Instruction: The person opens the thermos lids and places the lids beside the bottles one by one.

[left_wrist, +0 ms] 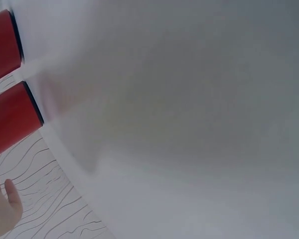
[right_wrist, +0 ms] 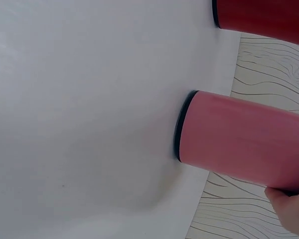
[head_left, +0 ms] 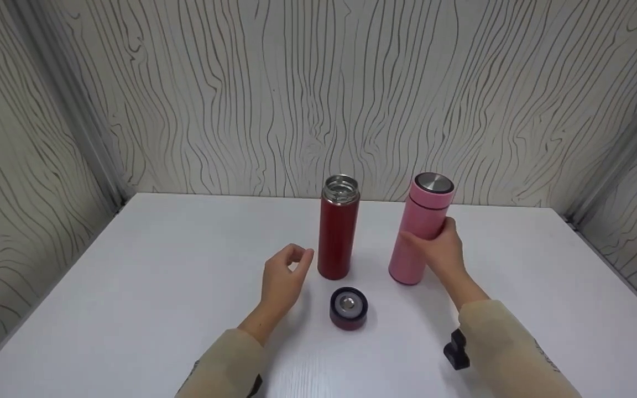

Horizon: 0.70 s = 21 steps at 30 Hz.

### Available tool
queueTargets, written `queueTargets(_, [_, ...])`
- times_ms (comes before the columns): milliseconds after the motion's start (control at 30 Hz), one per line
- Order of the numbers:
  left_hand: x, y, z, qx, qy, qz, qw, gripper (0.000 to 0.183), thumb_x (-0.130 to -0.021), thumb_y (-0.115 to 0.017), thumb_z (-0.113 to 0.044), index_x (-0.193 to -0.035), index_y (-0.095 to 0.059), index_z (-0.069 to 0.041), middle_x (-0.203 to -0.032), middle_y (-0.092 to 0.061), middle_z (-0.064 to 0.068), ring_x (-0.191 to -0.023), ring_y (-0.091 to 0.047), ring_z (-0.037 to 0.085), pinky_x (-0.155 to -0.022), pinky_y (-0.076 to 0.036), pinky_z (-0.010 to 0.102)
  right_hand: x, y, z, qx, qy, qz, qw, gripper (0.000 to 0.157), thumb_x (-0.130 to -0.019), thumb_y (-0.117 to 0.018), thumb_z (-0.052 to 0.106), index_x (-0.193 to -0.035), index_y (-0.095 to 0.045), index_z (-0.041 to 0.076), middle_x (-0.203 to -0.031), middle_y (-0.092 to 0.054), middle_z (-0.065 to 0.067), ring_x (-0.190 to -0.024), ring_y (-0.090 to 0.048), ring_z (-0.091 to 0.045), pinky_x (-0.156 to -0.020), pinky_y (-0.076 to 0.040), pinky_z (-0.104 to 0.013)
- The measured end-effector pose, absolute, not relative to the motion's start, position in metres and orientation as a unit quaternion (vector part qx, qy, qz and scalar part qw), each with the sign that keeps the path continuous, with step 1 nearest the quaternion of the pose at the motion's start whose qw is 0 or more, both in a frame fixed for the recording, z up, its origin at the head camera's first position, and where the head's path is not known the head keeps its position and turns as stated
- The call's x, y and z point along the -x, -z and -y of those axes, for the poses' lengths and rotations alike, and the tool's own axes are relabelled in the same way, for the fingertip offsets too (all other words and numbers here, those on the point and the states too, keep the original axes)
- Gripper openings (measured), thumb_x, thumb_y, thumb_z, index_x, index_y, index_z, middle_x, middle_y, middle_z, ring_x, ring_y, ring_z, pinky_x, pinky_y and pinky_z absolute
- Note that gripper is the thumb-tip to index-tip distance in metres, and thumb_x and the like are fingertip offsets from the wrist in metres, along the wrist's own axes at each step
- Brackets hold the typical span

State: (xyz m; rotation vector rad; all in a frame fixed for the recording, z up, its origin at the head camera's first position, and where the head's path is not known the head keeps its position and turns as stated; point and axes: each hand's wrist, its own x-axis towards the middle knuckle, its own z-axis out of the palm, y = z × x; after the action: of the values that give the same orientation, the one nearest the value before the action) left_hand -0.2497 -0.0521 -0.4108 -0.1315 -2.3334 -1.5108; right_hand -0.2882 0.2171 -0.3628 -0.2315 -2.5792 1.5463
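Observation:
My right hand grips a pink thermos bottle around its middle, thumb across the near side. A pink lid with a silver top is on it. In the right wrist view, the thermos's black base shows close to the table. To its left stands a red thermos bottle, upright and uncapped, its steel mouth bare. Just left of it hovers my left hand, fingers loosely bent, holding nothing. The red bottle's lid lies upside down on the table in front of it.
A white table carries everything. Behind it rises a panel with a wood-grain pattern, close to the bottles. Similar panels flank the left and right sides.

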Motion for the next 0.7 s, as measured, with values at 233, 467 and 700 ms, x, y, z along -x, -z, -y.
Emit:
queueTargets(233, [0.249, 0.406, 0.051, 0.052, 0.534, 0.824, 0.183, 0.021, -0.092, -0.057, -0.029, -0.084, -0.063, -0.01, -0.085, -0.067, 0.003, -0.093, -0.061, 0.019, -0.09, -0.048, 0.045, 0.27, 0.355, -0.221, 0.043, -0.512, 0.856, 0.062, 0.087, -0.082, -0.07, 0.035, -0.142, -0.017, -0.001, -0.143, -0.034, -0.022, -0.133, -0.036, -0.035, -0.11, -0.031, -0.049])
queueTargets(467, [0.249, 0.398, 0.05, 0.055, 0.534, 0.823, 0.187, 0.021, -0.092, -0.056, -0.029, -0.085, -0.063, -0.011, -0.085, -0.067, 0.002, -0.094, -0.062, 0.018, -0.092, -0.048, 0.041, 0.255, 0.35, -0.229, 0.021, -0.501, 0.864, 0.045, 0.088, -0.082, -0.071, 0.035, -0.143, -0.018, 0.0, -0.143, -0.036, -0.021, -0.132, -0.037, -0.035, -0.109, -0.033, -0.05])
queueTargets(700, [0.248, 0.385, 0.049, 0.072, 0.522, 0.83, 0.184, 0.021, -0.093, -0.055, -0.03, -0.088, -0.063, -0.011, -0.088, -0.068, 0.001, -0.097, -0.061, 0.017, -0.094, -0.048, 0.041, 0.243, 0.349, -0.232, 0.004, -0.487, 0.873, 0.026, 0.086, -0.082, -0.071, 0.036, -0.141, -0.021, 0.0, -0.141, -0.037, -0.021, -0.131, -0.039, -0.037, -0.107, -0.035, -0.051])
